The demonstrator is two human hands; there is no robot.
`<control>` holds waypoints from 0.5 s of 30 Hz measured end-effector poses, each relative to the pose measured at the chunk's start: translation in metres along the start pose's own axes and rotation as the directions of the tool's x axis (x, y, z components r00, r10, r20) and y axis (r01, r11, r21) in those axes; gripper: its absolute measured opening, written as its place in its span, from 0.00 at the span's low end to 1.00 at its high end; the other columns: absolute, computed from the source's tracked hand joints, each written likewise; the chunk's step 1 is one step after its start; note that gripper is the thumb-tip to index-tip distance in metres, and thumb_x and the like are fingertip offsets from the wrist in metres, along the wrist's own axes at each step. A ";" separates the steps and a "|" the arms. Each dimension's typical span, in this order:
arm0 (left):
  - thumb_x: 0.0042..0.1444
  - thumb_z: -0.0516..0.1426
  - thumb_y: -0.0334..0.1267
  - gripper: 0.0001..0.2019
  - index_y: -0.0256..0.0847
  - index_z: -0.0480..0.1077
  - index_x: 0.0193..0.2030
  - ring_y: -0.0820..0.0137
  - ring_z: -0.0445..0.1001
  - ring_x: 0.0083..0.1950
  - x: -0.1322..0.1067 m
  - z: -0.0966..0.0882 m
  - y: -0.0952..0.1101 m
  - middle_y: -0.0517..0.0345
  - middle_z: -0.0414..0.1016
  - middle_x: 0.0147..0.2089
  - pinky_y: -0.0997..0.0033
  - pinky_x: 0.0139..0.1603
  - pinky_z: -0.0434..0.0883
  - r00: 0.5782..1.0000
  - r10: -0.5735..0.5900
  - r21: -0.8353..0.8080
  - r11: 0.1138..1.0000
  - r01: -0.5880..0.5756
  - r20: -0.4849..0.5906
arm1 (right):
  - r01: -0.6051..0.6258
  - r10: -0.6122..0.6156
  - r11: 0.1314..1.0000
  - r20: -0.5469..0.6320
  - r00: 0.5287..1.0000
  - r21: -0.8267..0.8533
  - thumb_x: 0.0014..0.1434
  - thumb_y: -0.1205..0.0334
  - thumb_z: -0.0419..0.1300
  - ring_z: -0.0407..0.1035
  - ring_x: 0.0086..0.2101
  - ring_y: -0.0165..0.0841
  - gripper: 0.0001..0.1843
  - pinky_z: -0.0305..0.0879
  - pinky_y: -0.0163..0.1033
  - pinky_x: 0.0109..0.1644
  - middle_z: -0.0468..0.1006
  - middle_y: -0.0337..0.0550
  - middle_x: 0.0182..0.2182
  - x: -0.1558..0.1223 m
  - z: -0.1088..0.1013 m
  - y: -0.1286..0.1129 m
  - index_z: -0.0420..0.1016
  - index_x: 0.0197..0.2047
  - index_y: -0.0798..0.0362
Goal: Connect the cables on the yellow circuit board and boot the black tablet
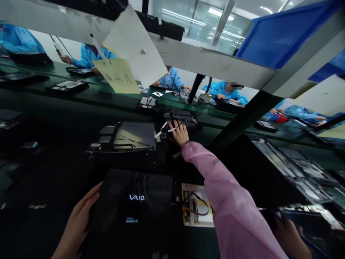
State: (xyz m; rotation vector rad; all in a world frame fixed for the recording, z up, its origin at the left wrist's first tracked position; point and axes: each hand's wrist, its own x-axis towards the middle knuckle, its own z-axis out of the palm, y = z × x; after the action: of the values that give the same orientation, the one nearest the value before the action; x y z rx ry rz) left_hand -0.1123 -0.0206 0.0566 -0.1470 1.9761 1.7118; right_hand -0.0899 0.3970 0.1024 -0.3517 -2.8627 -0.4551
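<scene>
A dark tablet showing a white VAIO logo and a small android mark lies in front of me. My left hand grips its left edge, fingers partly hidden behind it. My right hand, in a pink sleeve, reaches forward with its fingers apart over white strips and a small connector piece. Whether it pinches a strip is unclear. Left of it sits an opened tablet body with a large grey battery. Just beyond my fingers is another dark opened device.
A yellow-edged panel with a looped brown cable lies right of the tablet. Stacked opened devices stand at right, near another person's hand. A slanted dark post and hanging paper notes partly block the view. Co-workers in blue sit across.
</scene>
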 end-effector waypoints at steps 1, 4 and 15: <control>0.52 0.58 0.52 0.11 0.73 0.77 0.42 0.57 0.65 0.65 0.002 -0.001 -0.002 0.77 0.74 0.57 0.55 0.64 0.66 1.000 0.021 0.022 1.000 -0.021 0.009 | -0.003 0.003 1.000 -0.003 1.000 -0.004 0.60 0.56 0.62 0.47 0.63 0.57 0.44 0.44 0.58 0.64 0.49 0.63 0.68 0.002 0.003 0.000 0.45 0.72 0.58; 0.49 0.57 0.56 0.12 0.79 0.75 0.41 0.56 0.62 0.67 0.007 -0.002 -0.006 0.83 0.73 0.57 0.55 0.64 0.63 1.000 0.017 0.083 0.996 -0.017 -0.006 | 0.004 -0.004 1.000 -0.006 1.000 -0.016 0.60 0.54 0.61 0.46 0.62 0.58 0.43 0.44 0.59 0.63 0.48 0.63 0.68 0.006 0.010 0.002 0.45 0.72 0.58; 0.49 0.56 0.56 0.13 0.80 0.75 0.41 0.54 0.67 0.63 0.009 -0.005 -0.012 0.80 0.75 0.54 0.56 0.63 0.65 0.991 0.131 0.167 0.978 -0.124 -0.037 | 0.068 -0.071 0.996 -0.057 0.996 -0.056 0.63 0.53 0.54 0.47 0.60 0.58 0.38 0.46 0.60 0.60 0.51 0.65 0.67 0.016 0.023 0.011 0.50 0.70 0.61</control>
State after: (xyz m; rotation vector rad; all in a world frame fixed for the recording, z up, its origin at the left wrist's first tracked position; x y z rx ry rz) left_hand -0.1165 -0.0255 0.0427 -0.0026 2.1942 1.6267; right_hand -0.1066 0.4179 0.0882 -0.2448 -2.8172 -0.5468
